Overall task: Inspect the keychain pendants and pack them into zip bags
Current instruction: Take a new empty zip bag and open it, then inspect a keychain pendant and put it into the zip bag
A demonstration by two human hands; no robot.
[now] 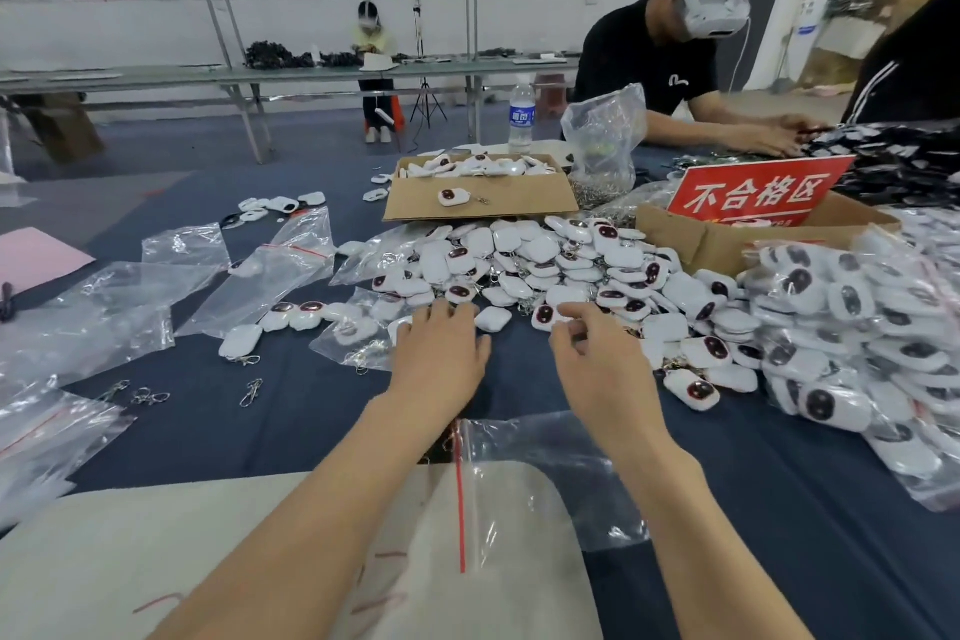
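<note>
Many glossy, rounded white plastic pendants (519,265)

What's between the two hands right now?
Head view: one white pendant lies between the fingertips of the left hand and right hand; lower down, only bare blue cloth.

Both bare forearms reach forward, left hand (441,353) flat and palm-down, right hand (597,364) with fingers curled.

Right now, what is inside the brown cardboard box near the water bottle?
The open brown cardboard box holds white keychain pendants; one more pendant lies on its front flap. Whatever is under them is covered.
</note>
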